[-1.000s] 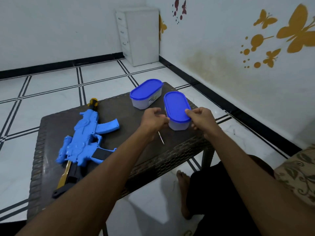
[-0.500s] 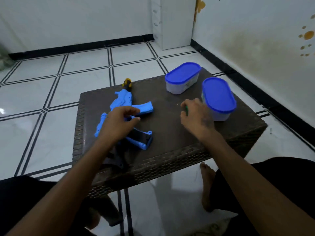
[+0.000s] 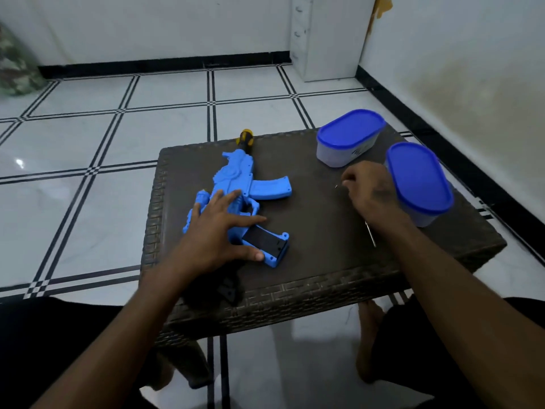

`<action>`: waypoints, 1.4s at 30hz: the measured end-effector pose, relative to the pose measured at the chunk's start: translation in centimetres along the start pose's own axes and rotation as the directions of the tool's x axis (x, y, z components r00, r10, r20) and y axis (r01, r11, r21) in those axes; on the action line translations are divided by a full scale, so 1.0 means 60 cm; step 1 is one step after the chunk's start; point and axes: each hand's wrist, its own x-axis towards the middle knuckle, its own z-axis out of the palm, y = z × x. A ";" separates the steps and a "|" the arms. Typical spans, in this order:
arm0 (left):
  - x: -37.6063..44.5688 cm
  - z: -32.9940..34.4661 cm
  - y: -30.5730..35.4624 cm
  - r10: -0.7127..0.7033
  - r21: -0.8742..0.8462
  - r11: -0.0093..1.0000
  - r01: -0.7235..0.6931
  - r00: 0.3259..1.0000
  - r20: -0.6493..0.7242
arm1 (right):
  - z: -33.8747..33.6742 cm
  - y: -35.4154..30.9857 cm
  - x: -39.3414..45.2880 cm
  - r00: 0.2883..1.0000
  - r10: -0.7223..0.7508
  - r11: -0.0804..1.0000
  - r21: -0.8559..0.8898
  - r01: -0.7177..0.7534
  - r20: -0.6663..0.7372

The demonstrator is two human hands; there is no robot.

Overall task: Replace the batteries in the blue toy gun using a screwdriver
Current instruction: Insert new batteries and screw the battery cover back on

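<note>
my left hand (image 3: 218, 231), fingers spread, rests flat on the blue toy gun (image 3: 244, 199) lying on the counter (image 3: 318, 261); right of the gun, my right hand (image 3: 371, 190) pinches the screwdriver (image 3: 371, 234). the gun is likely light, stiff, smooth plastic; grip its body.

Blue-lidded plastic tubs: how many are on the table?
2. One oval translucent tub with a blue lid at the far right corner; the other nearer, beside the right hand. None appear hidden.
</note>
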 end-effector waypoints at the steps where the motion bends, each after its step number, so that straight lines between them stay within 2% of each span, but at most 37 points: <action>1: 0.000 -0.001 0.000 -0.004 -0.008 1.000 0.004 1.000 0.000 | 0.000 -0.001 0.003 1.000 -0.028 1.000 -0.007 0.028 0.002; 6: 0.008 0.005 0.016 -0.023 -0.029 0.999 0.021 0.998 -0.063 | 0.000 -0.008 0.008 0.992 -0.106 0.994 0.002 0.106 0.067; 13: 0.010 0.013 0.019 -0.027 -0.041 0.999 0.024 0.996 -0.082 | 0.015 -0.001 0.019 0.991 -0.105 0.994 0.029 0.103 0.082; 18: 0.010 0.013 0.021 -0.025 -0.002 1.000 0.025 0.997 -0.066 | 0.022 -0.001 0.015 0.982 -0.165 0.979 -0.107 0.174 0.088; 21: 0.010 0.012 0.021 -0.024 0.023 0.999 0.026 0.998 -0.059 | 0.025 -0.001 0.010 0.963 -0.252 0.925 -0.267 0.269 0.099; 23: 0.010 0.012 0.020 -0.021 0.026 0.999 0.023 0.998 -0.053 | 0.025 -0.003 0.010 0.955 -0.275 0.906 -0.302 0.297 0.113; 25: 0.010 0.011 0.020 -0.020 0.031 0.999 0.021 0.999 -0.045 | 0.026 -0.004 0.010 0.951 -0.285 0.911 -0.273 0.308 0.123; 30: 0.011 0.012 0.021 -0.018 0.039 0.999 0.020 0.999 -0.051 | 0.016 0.007 0.015 0.969 -0.211 0.977 0.027 0.209 0.132; 33: 0.010 0.011 0.021 -0.021 0.038 0.999 0.023 0.998 -0.052 | 0.010 0.013 0.017 0.969 -0.212 0.977 0.046 0.208 0.126; 37: 0.009 0.010 0.024 -0.023 0.057 0.998 0.025 0.999 -0.036 | 0.006 0.010 0.024 0.967 -0.172 0.982 -0.051 0.184 0.186; 40: 0.008 0.009 0.023 -0.025 0.057 0.998 0.026 0.999 -0.027 | 0.008 -0.003 0.024 0.944 -0.204 0.937 -0.226 0.264 0.259; 42: 0.008 0.008 0.021 -0.025 0.049 0.998 0.026 0.999 -0.027 | 0.011 -0.006 0.022 0.938 -0.227 0.930 -0.229 0.288 0.261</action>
